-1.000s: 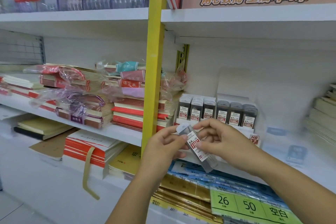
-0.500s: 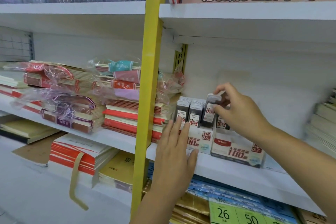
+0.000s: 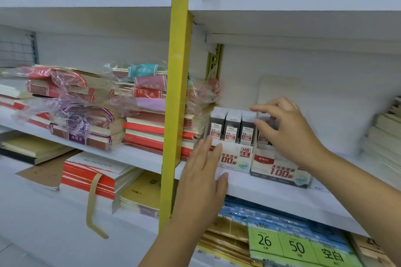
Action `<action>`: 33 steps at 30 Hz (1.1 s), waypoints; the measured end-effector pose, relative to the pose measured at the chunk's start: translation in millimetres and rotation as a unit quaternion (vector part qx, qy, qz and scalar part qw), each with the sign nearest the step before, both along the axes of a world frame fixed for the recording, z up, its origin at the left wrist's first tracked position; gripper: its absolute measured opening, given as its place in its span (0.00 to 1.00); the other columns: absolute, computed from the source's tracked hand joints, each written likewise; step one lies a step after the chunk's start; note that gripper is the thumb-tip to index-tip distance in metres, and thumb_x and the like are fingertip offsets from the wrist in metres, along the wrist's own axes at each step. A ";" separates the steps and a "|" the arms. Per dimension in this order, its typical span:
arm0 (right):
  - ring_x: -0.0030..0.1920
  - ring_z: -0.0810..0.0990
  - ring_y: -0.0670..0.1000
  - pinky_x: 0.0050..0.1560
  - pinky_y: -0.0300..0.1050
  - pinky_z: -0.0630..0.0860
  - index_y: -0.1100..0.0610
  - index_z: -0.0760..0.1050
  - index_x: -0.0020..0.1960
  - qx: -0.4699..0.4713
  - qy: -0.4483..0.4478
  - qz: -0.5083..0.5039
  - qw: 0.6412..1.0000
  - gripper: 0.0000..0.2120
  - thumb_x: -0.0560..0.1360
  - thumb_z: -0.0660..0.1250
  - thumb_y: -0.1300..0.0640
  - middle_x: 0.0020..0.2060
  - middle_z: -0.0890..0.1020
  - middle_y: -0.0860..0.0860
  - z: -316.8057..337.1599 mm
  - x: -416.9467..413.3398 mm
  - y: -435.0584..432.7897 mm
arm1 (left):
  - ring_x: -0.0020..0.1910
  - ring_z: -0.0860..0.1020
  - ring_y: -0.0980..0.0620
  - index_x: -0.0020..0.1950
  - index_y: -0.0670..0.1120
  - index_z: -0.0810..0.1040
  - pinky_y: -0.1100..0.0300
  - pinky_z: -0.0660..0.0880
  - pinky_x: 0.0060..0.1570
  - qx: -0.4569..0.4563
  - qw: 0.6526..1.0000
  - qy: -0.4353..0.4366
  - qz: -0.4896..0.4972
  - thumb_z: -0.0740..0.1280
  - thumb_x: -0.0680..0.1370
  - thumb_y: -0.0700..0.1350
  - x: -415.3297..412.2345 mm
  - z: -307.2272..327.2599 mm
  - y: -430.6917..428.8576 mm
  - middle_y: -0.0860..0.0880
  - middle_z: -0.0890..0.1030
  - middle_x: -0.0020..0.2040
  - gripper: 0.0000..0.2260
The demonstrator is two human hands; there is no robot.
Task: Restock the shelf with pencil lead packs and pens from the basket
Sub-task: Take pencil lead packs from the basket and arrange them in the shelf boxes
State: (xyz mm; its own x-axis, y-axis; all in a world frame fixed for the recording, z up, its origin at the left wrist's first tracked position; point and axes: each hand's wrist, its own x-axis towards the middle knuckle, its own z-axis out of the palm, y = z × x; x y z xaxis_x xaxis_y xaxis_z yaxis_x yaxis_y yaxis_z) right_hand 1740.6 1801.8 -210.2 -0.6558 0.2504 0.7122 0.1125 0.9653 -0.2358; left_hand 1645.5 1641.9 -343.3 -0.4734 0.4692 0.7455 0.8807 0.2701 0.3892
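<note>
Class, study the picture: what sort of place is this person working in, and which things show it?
Most likely a stationery shop aisle: rows of pencil lead packs stand in printed display boxes on a white shelf, wrapped bundles of exercise books lie beside them, and green number tags hang below.

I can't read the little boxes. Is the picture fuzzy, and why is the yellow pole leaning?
In the head view the whole picture is soft, so print on the lead packs is fuzzy; the right hand looks smeared; the wide lens makes the yellow post lean and the shelf slant; the light is soft and even.
</note>
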 end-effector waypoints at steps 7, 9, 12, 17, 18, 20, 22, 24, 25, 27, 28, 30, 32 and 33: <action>0.38 0.78 0.47 0.40 0.39 0.75 0.43 0.80 0.50 -0.217 -0.076 0.170 0.958 0.08 0.77 0.67 0.55 0.39 0.81 0.47 -98.5 94.4 -32.1 | 0.54 0.72 0.51 0.63 0.45 0.78 0.65 0.66 0.51 -0.049 0.998 0.033 -0.020 0.70 0.75 0.37 39.6 -67.1 -38.9 0.46 0.78 0.57 0.17; 0.39 0.79 0.45 0.41 0.39 0.74 0.43 0.80 0.49 -0.257 -0.220 0.131 0.932 0.07 0.76 0.68 0.55 0.39 0.81 0.46 -163.3 112.7 -28.2 | 0.55 0.75 0.50 0.67 0.47 0.76 0.60 0.72 0.47 -0.190 0.979 -0.044 -0.062 0.68 0.78 0.40 58.8 -120.9 -54.0 0.47 0.76 0.60 0.17; 0.49 0.79 0.48 0.51 0.43 0.75 0.43 0.76 0.47 -0.354 -0.408 0.059 0.840 0.06 0.77 0.67 0.55 0.49 0.80 0.47 -276.6 138.1 -22.4 | 0.61 0.77 0.48 0.72 0.49 0.71 0.54 0.75 0.50 -0.337 0.923 -0.170 -0.075 0.65 0.81 0.46 84.0 -209.0 -74.9 0.49 0.72 0.67 0.18; 0.53 0.78 0.50 0.49 0.39 0.71 0.51 0.76 0.61 -0.444 -0.453 -0.070 0.770 0.13 0.76 0.69 0.54 0.53 0.79 0.49 -424.2 173.2 -17.6 | 0.65 0.75 0.43 0.74 0.46 0.70 0.52 0.72 0.63 -0.407 0.833 -0.373 -0.033 0.66 0.81 0.47 115.8 -321.4 -78.9 0.44 0.73 0.69 0.21; 0.52 0.77 0.49 0.48 0.39 0.71 0.51 0.75 0.63 -0.455 -0.468 -0.085 0.753 0.16 0.76 0.69 0.53 0.56 0.79 0.49 -444.3 178.2 -18.6 | 0.66 0.74 0.44 0.74 0.46 0.70 0.51 0.72 0.64 -0.420 0.815 -0.398 -0.031 0.67 0.81 0.47 120.2 -338.6 -79.1 0.45 0.72 0.70 0.22; 0.55 0.77 0.50 0.49 0.42 0.75 0.50 0.71 0.67 -0.488 -0.494 -0.099 0.713 0.20 0.76 0.69 0.52 0.61 0.77 0.51 -478.7 186.4 -24.2 | 0.67 0.74 0.45 0.74 0.46 0.69 0.49 0.72 0.66 -0.425 0.793 -0.436 -0.031 0.69 0.79 0.48 126.6 -367.4 -81.8 0.45 0.73 0.72 0.24; 0.64 0.73 0.53 0.59 0.44 0.73 0.51 0.66 0.72 -0.511 -0.510 -0.104 0.684 0.30 0.73 0.72 0.49 0.67 0.73 0.54 -507.0 192.5 -33.6 | 0.70 0.71 0.45 0.75 0.46 0.68 0.50 0.68 0.70 -0.436 0.784 -0.441 -0.013 0.72 0.77 0.50 129.9 -389.7 -81.8 0.45 0.72 0.72 0.28; 0.70 0.66 0.56 0.66 0.47 0.66 0.53 0.62 0.74 -0.464 -0.536 -0.111 0.696 0.41 0.68 0.75 0.42 0.71 0.67 0.55 -529.5 194.5 -43.3 | 0.72 0.67 0.45 0.76 0.47 0.67 0.52 0.62 0.73 -0.480 0.779 -0.405 -0.005 0.73 0.75 0.55 131.7 -406.2 -78.6 0.45 0.71 0.73 0.33; 0.71 0.63 0.57 0.69 0.49 0.65 0.53 0.61 0.74 -0.431 -0.543 -0.116 0.711 0.45 0.65 0.76 0.39 0.72 0.65 0.55 -538.1 194.1 -47.7 | 0.73 0.65 0.45 0.76 0.48 0.67 0.53 0.60 0.73 -0.506 0.776 -0.378 -0.010 0.74 0.74 0.57 133.2 -411.7 -76.5 0.46 0.70 0.74 0.35; 0.70 0.64 0.55 0.68 0.51 0.66 0.52 0.60 0.73 -0.413 -0.539 -0.126 0.723 0.48 0.62 0.77 0.37 0.70 0.64 0.53 -549.5 191.7 -55.3 | 0.73 0.63 0.45 0.76 0.51 0.66 0.54 0.58 0.74 -0.543 0.771 -0.333 -0.016 0.73 0.72 0.61 137.1 -419.4 -73.4 0.49 0.69 0.74 0.37; 0.67 0.67 0.54 0.65 0.51 0.69 0.52 0.59 0.71 -0.427 -0.530 -0.128 0.722 0.46 0.62 0.78 0.38 0.68 0.65 0.52 -553.8 190.0 -57.8 | 0.73 0.62 0.45 0.76 0.52 0.66 0.54 0.58 0.73 -0.550 0.770 -0.323 -0.012 0.74 0.71 0.61 138.9 -421.9 -72.1 0.50 0.69 0.73 0.37; 0.58 0.72 0.50 0.53 0.45 0.73 0.51 0.60 0.67 -0.472 -0.513 -0.123 0.707 0.39 0.64 0.79 0.45 0.62 0.69 0.51 -559.3 185.9 -61.1 | 0.71 0.63 0.45 0.74 0.54 0.68 0.54 0.59 0.71 -0.550 0.772 -0.320 0.000 0.74 0.71 0.62 139.0 -425.6 -70.1 0.50 0.70 0.71 0.35; 0.47 0.75 0.48 0.39 0.40 0.70 0.52 0.63 0.61 -0.499 -0.511 -0.108 0.692 0.30 0.68 0.77 0.50 0.53 0.75 0.50 -560.6 182.1 -63.1 | 0.68 0.65 0.46 0.70 0.55 0.70 0.54 0.62 0.68 -0.553 0.770 -0.319 -0.004 0.72 0.71 0.63 135.8 -426.3 -67.9 0.50 0.72 0.68 0.31; 0.45 0.75 0.48 0.36 0.41 0.68 0.52 0.66 0.58 -0.497 -0.517 -0.098 0.690 0.25 0.69 0.76 0.51 0.50 0.76 0.50 -560.4 180.6 -64.5 | 0.67 0.65 0.46 0.69 0.55 0.71 0.54 0.63 0.66 -0.560 0.765 -0.318 -0.011 0.71 0.72 0.64 133.3 -426.5 -67.5 0.50 0.72 0.67 0.29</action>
